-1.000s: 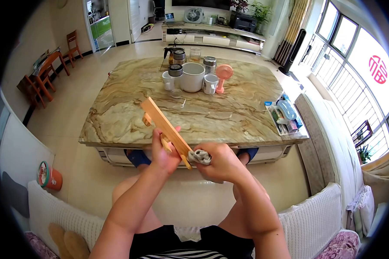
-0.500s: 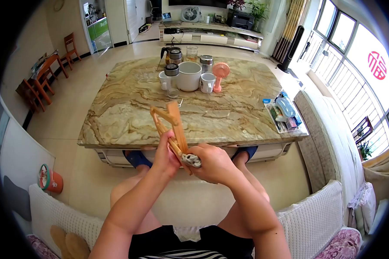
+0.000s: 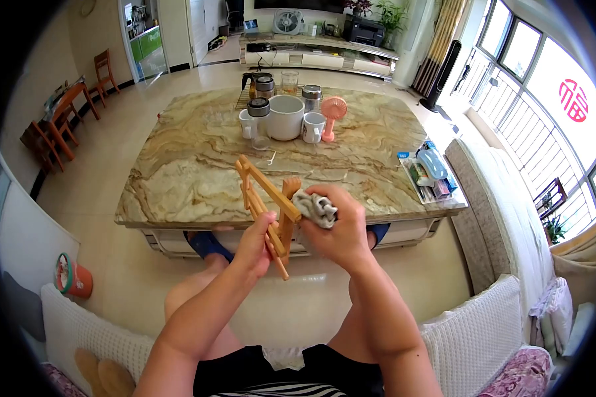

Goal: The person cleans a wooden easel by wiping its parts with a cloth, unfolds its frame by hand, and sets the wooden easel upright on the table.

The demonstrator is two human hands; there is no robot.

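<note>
The left hand (image 3: 254, 243) gripped the wooden frame (image 3: 269, 192); the right hand (image 3: 338, 223) squeezed a gray cloth (image 3: 316, 208) by its side; the frame was in the air, near the counter's (image 3: 198, 159) front edge.

Home living room with sofa (image 3: 487, 314)

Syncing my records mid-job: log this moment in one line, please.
left hand: gripping wooden frame | right hand: holding grey cloth at frame | place: over table's near edge | beyond: white pot, pink fan
</note>
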